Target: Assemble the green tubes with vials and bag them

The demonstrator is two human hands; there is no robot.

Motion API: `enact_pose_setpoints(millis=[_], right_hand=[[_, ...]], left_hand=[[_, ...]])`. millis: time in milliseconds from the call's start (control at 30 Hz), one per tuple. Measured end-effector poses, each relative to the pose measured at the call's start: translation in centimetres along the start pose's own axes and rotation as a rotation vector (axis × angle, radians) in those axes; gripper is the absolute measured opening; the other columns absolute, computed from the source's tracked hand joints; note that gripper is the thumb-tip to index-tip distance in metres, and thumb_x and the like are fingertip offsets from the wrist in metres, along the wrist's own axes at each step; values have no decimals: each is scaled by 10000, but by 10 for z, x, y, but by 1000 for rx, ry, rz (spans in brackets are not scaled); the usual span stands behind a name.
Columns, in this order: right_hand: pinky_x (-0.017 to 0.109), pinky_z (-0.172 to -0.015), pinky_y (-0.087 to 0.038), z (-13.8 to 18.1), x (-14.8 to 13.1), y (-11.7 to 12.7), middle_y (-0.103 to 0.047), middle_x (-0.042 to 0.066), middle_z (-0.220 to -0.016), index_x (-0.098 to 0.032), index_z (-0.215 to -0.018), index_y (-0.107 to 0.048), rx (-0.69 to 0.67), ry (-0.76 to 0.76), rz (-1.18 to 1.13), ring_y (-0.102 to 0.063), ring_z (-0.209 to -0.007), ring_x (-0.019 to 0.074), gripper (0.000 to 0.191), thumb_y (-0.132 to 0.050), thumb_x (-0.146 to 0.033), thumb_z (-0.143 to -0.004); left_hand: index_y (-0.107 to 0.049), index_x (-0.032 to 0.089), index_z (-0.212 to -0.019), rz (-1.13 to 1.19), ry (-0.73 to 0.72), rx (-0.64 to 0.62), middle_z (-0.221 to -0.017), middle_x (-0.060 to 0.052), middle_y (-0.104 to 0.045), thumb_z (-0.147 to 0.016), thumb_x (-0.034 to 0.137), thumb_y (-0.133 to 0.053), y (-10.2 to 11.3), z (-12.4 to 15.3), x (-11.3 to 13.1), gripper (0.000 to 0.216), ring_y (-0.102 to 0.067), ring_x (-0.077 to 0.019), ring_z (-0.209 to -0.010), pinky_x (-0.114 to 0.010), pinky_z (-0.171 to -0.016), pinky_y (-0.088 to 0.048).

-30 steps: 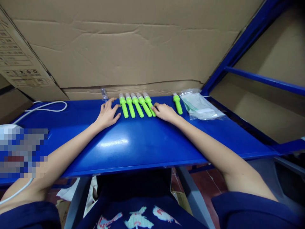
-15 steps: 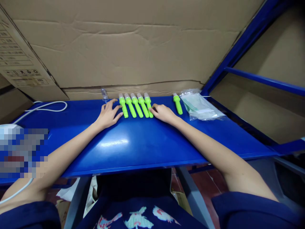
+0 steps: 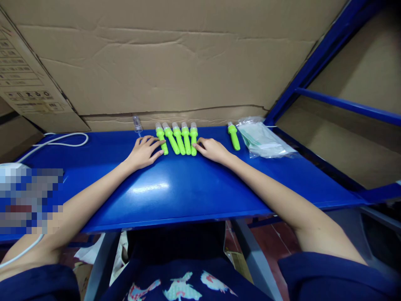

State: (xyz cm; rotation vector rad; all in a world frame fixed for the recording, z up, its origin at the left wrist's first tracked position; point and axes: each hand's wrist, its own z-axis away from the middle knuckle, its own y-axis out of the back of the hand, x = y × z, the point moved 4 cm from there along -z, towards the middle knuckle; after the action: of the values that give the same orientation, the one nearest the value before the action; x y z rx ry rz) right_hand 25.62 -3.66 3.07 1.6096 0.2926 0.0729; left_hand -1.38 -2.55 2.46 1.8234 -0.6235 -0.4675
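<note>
Several bright green, stick-shaped handles with clear caps lie side by side in a row on the blue table [image 3: 200, 184], caps toward the back. My left hand [image 3: 144, 152] is palm down with fingers spread, fingertips touching the leftmost green stick [image 3: 162, 138]. Against the rightmost green stick [image 3: 194, 138] rests my right hand [image 3: 211, 149], its thumb and forefinger apart at that stick's right side. Between them, the middle green stick [image 3: 178, 138] is untouched, its lower end close to its neighbours. Some of my right fingers are hidden under the hand.
Farther right lies a separate green stick [image 3: 233, 137] beside a clear plastic bag [image 3: 266, 140] with pale contents. A loose clear cap [image 3: 137, 124] stands behind my left hand. A white cable [image 3: 72, 140] loops at left. Cardboard [image 3: 175, 67] walls the back; a blue frame [image 3: 313, 71] rises at right.
The rightmost stick has swung straighter, its lower end shifting left, and the row's lower ends have moved slightly. My left fingers have slid a little right onto the leftmost stick; my right hand edged left.
</note>
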Motion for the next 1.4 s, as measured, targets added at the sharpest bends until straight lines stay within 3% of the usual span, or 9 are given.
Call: enact_pose_setpoints(millis=[333, 633, 833, 967, 1167, 1400], right_hand=[[385, -919, -526, -1, -3, -7, -715, 145, -1327, -180, -1289, -624, -4, 87, 8, -697, -1192, 333, 436, -353, -461, -1095], [423, -887, -534, 2, -1, 4, -744, 169, -1241, -182, -1225, -664, -7, -6, 39, -707, -1147, 363, 473, -321, -478, -1090], [419, -952, -514, -4, 29, 18, -700, 165, -1304, -165, -1207, -663, 155, -142, 38, -658, -1198, 334, 403, -354, -379, -1062], [460, -1083, -436, -9, 55, 21, -608, 254, -1362, -50, -1282, -608, 241, -221, 104, -546, -1315, 367, 439, -377, -331, -1037], [532, -1110, -385, -15, 92, 16, -494, 310, -1446, 5, -1409, -502, 237, -401, 104, -450, -1374, 417, 522, -418, -328, -1016], [565, -1138, -360, -19, 109, 10, -439, 324, -1501, 12, -1484, -422, 161, -493, 79, -421, -1421, 433, 600, -451, -354, -1010]], left_hand=[[-573, 230, -1460, 11, -37, 17, -1449, -117, -638, -1059, 462, -356, 3, 0, 4, 512, -486, -325, -1392, -528, -1148, -335], [-572, 203, -1443, -4, -16, 21, -1459, -142, -625, -1055, 475, -345, 5, -1, -1, 525, -495, -330, -1389, -516, -1142, -351], [-527, 190, -1480, -36, 169, 85, -1523, -166, -559, -1022, 453, -384, 14, -6, -30, 548, -471, -377, -1414, -569, -1131, -377], [-461, 181, -1525, -36, 304, 162, -1619, -198, -421, -946, 371, -482, 20, -16, -63, 610, -395, -422, -1473, -617, -1139, -380], [-335, 141, -1591, -8, 419, 257, -1621, -276, -317, -865, 341, -562, 16, -40, -101, 786, -341, -481, -1494, -672, -1153, -351], [-343, 100, -1562, 36, 477, 322, -1552, -323, -359, -871, 301, -534, 10, -51, -104, 744, -365, -506, -1469, -700, -1140, -341]])
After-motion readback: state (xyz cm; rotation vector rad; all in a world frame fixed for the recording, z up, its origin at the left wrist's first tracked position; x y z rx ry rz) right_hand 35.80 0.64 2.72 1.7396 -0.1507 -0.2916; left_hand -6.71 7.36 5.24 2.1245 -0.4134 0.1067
